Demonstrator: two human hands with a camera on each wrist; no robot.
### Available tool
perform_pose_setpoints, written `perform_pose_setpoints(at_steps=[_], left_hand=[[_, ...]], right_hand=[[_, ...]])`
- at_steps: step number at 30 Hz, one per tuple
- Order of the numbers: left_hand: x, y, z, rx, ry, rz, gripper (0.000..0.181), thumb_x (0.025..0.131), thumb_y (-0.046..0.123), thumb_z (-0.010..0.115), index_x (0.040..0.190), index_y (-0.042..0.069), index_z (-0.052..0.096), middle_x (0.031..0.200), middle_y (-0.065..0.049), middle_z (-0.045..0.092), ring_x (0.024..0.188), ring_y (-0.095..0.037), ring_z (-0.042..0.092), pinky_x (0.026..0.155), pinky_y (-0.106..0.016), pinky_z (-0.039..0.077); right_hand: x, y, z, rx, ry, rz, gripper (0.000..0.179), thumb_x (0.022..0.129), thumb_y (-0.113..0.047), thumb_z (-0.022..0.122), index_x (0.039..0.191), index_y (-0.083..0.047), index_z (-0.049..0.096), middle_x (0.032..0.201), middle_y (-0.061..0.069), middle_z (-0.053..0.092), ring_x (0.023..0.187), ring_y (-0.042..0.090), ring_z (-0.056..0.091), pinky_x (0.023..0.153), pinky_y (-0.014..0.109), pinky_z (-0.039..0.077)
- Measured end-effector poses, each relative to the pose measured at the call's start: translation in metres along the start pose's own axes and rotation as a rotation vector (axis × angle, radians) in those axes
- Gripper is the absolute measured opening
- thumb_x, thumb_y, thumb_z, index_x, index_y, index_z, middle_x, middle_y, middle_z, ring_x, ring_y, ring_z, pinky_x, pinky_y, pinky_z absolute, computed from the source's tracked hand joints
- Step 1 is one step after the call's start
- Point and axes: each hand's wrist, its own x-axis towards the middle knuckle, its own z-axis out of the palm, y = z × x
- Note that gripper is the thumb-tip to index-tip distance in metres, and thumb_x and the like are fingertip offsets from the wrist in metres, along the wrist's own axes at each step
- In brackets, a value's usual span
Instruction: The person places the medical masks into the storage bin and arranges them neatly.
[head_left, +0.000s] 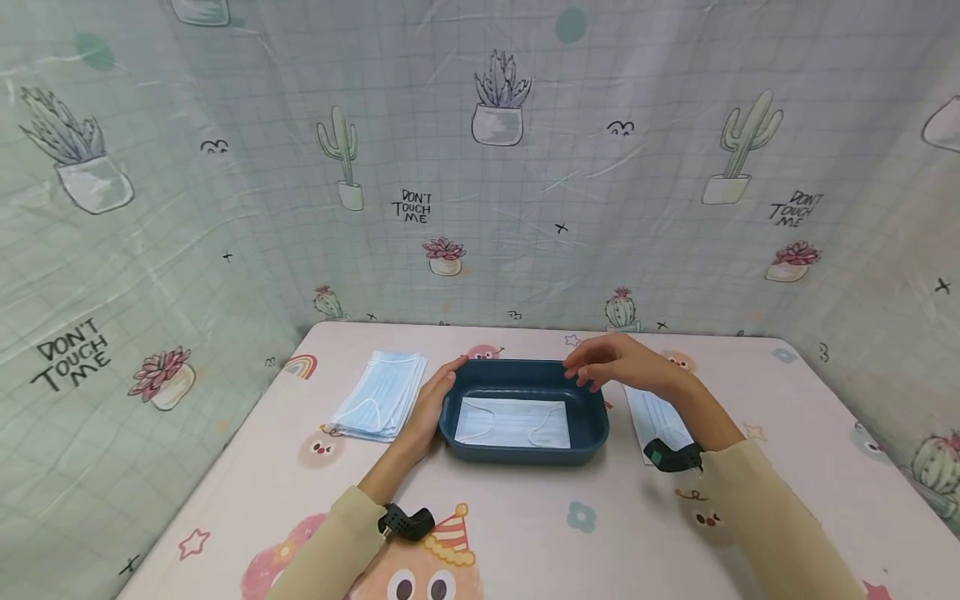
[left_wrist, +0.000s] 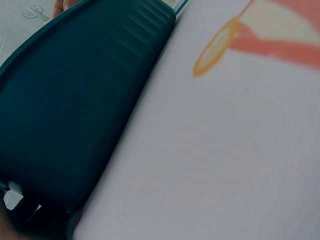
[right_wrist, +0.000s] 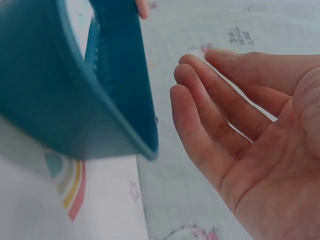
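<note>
A dark blue-green plastic tray (head_left: 510,455) stands on the table, with blue pleated face masks (head_left: 513,423) lying flat inside it, ear loops on top. My left hand (head_left: 429,406) grips the tray's left end, its fingertips at the far left corner. In the left wrist view the tray's side wall (left_wrist: 90,100) fills the left, and little of that hand shows. Above the tray's right rear corner is my right hand (head_left: 626,362), fingers loosely bent and holding nothing. The right wrist view has that hand (right_wrist: 250,125) apart from the tray's rim (right_wrist: 112,112).
To the left of the tray lies a fanned stack of blue face masks (head_left: 378,396). More masks (head_left: 658,421) lie on the right, partly under the right forearm. A patterned cloth covers the table (head_left: 525,525), and a printed curtain (head_left: 555,183) hangs behind and along both sides.
</note>
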Motion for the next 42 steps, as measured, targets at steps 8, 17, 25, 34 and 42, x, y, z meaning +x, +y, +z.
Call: perform_pose_setpoints(at_steps=[8,17,25,34,42], left_hand=[[0.0,0.001,0.002,0.016,0.0,-0.008,0.045,0.112,0.03,0.034,0.154,0.024,0.049,0.165,0.001,0.042,0.16,-0.023,0.025,0.133,-0.048,0.013],[-0.001,0.0,0.002,0.015,-0.002,-0.008,0.046,0.112,0.032,0.033,0.155,0.023,0.048,0.165,0.0,0.041,0.16,-0.024,0.025,0.133,-0.05,0.013],[-0.002,0.002,0.001,0.016,0.001,-0.01,0.045,0.112,0.03,0.034,0.154,0.023,0.049,0.165,0.0,0.042,0.16,-0.023,0.025,0.133,-0.049,0.012],[0.001,0.001,0.004,0.012,-0.001,-0.024,0.046,0.112,0.032,0.034,0.154,0.023,0.049,0.165,0.0,0.042,0.16,-0.024,0.026,0.132,-0.05,0.013],[-0.001,0.002,0.003,0.005,0.003,-0.026,0.046,0.112,0.031,0.034,0.154,0.023,0.049,0.164,-0.001,0.043,0.159,-0.025,0.028,0.132,-0.051,0.014]], right_hand=[[-0.037,0.027,-0.01,0.02,0.148,0.011,0.032,0.103,-0.018,0.061,0.129,0.0,0.066,0.122,0.023,0.072,0.096,0.022,0.073,0.081,0.034,0.064],[-0.073,0.057,-0.023,0.015,0.275,0.074,0.035,0.104,-0.023,0.062,0.132,-0.002,0.063,0.12,0.028,0.07,0.095,0.033,0.073,0.078,0.033,0.063],[-0.092,0.075,-0.031,0.018,0.338,0.132,0.045,0.105,-0.021,0.059,0.139,0.007,0.055,0.125,0.031,0.068,0.091,0.018,0.074,0.076,0.03,0.064],[-0.106,0.092,-0.042,0.022,0.386,0.197,0.046,0.105,-0.02,0.059,0.139,0.009,0.053,0.116,0.02,0.074,0.09,0.016,0.073,0.076,0.029,0.063],[-0.112,0.106,-0.045,-0.024,0.414,0.264,0.045,0.104,-0.019,0.061,0.14,0.008,0.053,0.122,0.028,0.069,0.09,0.011,0.07,0.076,0.028,0.062]])
